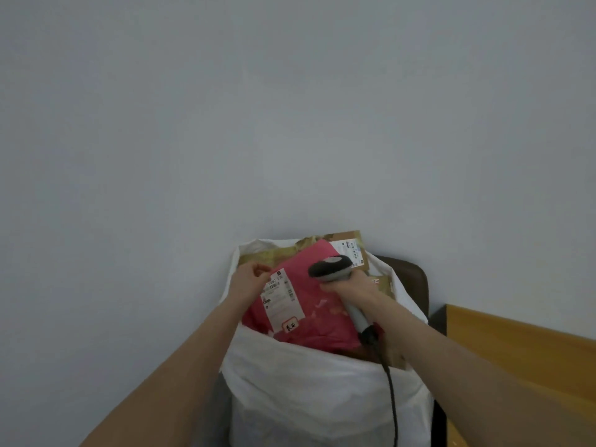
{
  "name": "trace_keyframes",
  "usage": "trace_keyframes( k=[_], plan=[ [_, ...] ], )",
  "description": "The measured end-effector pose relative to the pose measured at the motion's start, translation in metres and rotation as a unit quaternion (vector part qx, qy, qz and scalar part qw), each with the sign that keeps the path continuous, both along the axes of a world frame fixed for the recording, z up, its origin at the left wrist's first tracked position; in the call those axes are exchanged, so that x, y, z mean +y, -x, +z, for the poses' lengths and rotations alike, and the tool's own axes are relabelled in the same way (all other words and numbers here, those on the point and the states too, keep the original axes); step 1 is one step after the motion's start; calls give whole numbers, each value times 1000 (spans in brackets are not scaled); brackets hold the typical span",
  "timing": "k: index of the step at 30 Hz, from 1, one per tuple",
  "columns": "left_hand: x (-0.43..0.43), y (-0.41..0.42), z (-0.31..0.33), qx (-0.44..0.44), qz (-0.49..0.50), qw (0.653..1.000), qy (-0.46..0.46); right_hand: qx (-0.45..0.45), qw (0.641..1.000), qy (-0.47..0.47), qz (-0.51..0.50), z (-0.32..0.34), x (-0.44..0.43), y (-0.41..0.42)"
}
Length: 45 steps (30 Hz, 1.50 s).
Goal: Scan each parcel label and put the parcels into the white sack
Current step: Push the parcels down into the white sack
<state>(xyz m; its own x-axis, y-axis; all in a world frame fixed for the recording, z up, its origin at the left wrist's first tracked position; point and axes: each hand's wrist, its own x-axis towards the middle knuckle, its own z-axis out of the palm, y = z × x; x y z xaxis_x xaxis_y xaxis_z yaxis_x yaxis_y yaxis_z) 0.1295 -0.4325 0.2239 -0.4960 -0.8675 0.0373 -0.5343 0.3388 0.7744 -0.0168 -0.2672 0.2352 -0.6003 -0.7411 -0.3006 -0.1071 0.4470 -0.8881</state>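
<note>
Parcels: counted two for certain in the white sack, namely one pink parcel on top and one brown cardboard parcel behind it. Nearest, saw the sack's crumpled front wall, with the mouth gaping upward. Noted one black cable trailing down over the near-right rim. Counted two bare forearms reaching in across the near rim, one from each side.

Found the pink parcel lying tilted in the mouth, with one white label face-up on its left half. Found the left hand at that parcel's far-left edge, just beyond the label's top, fingers curled and pinching the edge. Found the right hand over the parcel's right part, fingers wrapped tight round the handle of one scanner, grey in the handle and black in the head, held above the pink wrapper and aimed left towards the label.

Saw the brown cardboard parcel leaning at the far rim, bearing a second white label at its right end. Noticed more brown cardboard by the right rim; could not tell whether a third parcel or part of the same. Beyond the sack, made out one dark brown backrest, one wooden surface to the right, and a plain grey wall.
</note>
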Motion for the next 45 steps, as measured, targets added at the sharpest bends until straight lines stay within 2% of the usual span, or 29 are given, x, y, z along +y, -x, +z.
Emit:
trace_keyframes(
  k=[2, 4, 10, 14, 21, 27, 33, 37, 40, 42, 45],
  plan=[
    [7, 23, 3, -52, -46, 995, 65, 2, 998, -1, -57, 5, 12, 22],
    [9, 47, 7, -60, -81, 990, 97, 3, 995, -12, -98, 15, 21, 45],
    [-18, 125, 21, -121, -138, 975, 128, 63, 981, -47, -176, 38, 20, 110],
    [-67, 165, 11, -171, -161, 963, 135, 60, 980, -18, -186, 25, -14, 131],
    [-173, 217, -46, -260, -213, 940, 52, 22, 991, -22, -128, -15, -100, 156],
    [-199, 232, -83, -362, -294, 884, -14, -16, 997, -12, -74, -29, -124, 161],
    [-217, 238, -90, -391, -364, 844, -45, 27, 995, -33, -85, -29, -133, 165],
    [-206, 238, -86, -388, -372, 839, -87, 28, 995, -22, -97, -27, -133, 164],
    [-197, 235, -98, -412, -328, 839, -140, 29, 995, -21, -93, -27, -133, 161],
    [-194, 233, -107, -415, -309, 845, -135, 26, 995, -16, -97, -30, -133, 159],
    [-195, 236, -104, -367, -306, 876, -65, 16, 995, -9, -97, -32, -133, 161]
  ],
)
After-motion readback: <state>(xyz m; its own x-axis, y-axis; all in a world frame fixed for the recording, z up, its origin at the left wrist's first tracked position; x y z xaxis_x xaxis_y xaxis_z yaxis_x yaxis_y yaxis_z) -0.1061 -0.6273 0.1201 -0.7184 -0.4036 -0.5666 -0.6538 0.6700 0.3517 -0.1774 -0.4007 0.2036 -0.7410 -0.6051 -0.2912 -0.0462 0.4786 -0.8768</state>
